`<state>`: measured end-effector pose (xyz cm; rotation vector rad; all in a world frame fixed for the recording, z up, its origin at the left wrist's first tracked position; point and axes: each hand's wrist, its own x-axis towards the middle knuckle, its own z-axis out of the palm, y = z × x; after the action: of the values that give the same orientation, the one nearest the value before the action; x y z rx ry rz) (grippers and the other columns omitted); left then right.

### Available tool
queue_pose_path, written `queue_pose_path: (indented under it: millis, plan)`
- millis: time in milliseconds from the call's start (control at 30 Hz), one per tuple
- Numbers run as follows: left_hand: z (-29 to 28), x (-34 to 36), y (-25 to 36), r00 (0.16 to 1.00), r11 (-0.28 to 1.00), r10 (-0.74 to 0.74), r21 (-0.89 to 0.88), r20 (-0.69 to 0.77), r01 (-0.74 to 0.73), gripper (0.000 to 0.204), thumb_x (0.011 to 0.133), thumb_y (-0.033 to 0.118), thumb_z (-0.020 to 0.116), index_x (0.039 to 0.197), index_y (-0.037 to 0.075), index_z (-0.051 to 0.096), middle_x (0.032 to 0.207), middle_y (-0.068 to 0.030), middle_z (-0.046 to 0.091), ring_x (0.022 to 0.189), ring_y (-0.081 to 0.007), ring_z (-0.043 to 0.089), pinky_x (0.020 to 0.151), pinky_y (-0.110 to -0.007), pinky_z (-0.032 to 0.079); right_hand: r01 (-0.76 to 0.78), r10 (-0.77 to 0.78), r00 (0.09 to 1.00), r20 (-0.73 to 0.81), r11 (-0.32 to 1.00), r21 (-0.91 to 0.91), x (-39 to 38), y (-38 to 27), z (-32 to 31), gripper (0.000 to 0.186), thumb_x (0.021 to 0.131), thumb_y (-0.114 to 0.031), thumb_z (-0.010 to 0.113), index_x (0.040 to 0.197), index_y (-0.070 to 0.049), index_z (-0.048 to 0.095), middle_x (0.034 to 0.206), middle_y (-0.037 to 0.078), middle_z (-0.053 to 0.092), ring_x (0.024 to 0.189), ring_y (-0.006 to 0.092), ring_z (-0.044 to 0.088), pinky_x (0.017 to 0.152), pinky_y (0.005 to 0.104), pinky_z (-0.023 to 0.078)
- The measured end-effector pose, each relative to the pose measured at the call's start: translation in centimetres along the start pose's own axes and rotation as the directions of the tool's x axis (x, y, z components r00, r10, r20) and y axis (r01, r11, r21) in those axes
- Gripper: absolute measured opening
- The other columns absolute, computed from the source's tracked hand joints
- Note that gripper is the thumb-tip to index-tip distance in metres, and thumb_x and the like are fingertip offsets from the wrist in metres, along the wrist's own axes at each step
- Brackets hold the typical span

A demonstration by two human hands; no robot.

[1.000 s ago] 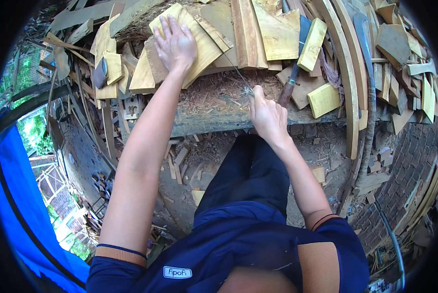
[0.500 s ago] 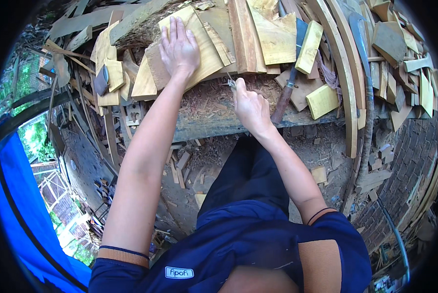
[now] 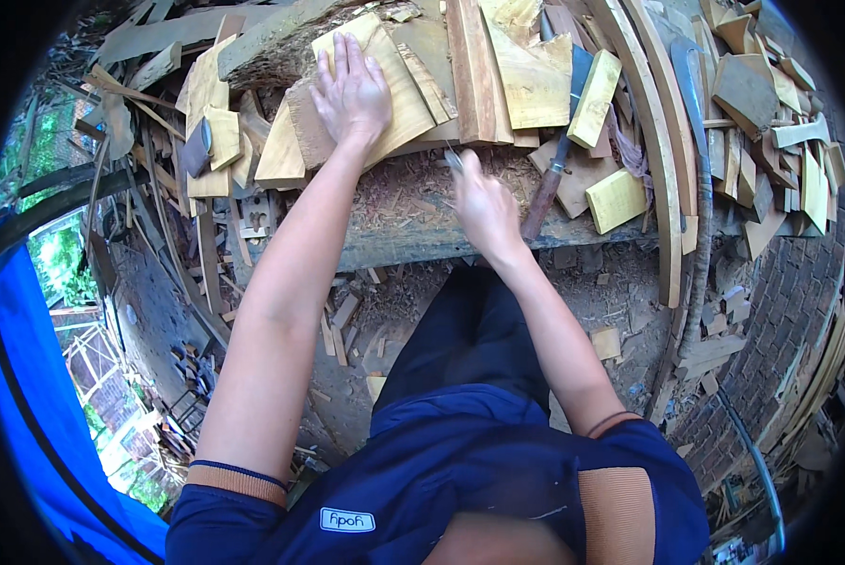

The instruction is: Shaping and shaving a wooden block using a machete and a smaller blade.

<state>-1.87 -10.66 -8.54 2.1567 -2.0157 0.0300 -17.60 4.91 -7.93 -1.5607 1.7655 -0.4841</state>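
Note:
My left hand point(image 3: 355, 99) lies flat with its fingers stretched out on a pale yellow wooden board point(image 3: 403, 105), pressing it against the pile of wood on the bench. My right hand point(image 3: 488, 205) is closed round a tool with a thin metal blade point(image 3: 453, 158), just right of the board's near corner. Motion smears that hand, and the tool's handle is hidden inside it, so its exact kind does not show. A narrow offcut point(image 3: 426, 83) rests along the board's right edge.
Beside my right hand lies a long tool with a dark wooden handle point(image 3: 543, 200). Yellow blocks point(image 3: 618, 201) and long curved strips point(image 3: 663, 141) are further right. Wood chips cover the bench point(image 3: 394, 240), and offcuts are heaped on both sides.
My right hand has come slightly nearer to me and to the right with the tool, and is now blurred. My left hand stays on the board.

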Motion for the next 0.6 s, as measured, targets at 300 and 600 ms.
queue_pose_path:
  millis: [300, 600]
  plan:
    - [-0.4, 0.0, -0.5, 0.997, 0.997, -0.059, -0.037, 0.046, 0.060, 0.057, 0.100, 0.039, 0.026, 0.153, 0.016, 0.023, 0.160, 0.0022, 0.016, 0.147, -0.0245, 0.014, 0.117, -0.055, 0.015, 0.005, -0.005, 1.000, 0.015, 1.000, 0.014, 0.7, -0.7, 0.6, 0.020, 0.097, -0.022, 0.043, 0.099, -0.003, 0.042, 0.068, 0.026, 0.064, 0.066, 0.0463, 0.064, 0.059, 0.0590, 0.049]
    - [0.1, -0.1, -0.2, 0.999, 0.999, -0.040, -0.024, 0.013, 0.040, 0.056, 0.101, 0.040, 0.027, 0.152, 0.016, 0.025, 0.160, 0.0013, 0.020, 0.146, -0.0267, 0.018, 0.115, -0.056, 0.019, 0.042, -0.052, 0.996, -0.073, 0.990, -0.133, 2.1, -1.7, -0.4, 0.022, 0.097, -0.023, 0.043, 0.102, -0.001, 0.044, 0.071, 0.024, 0.065, 0.070, 0.0447, 0.066, 0.061, 0.0565, 0.051]
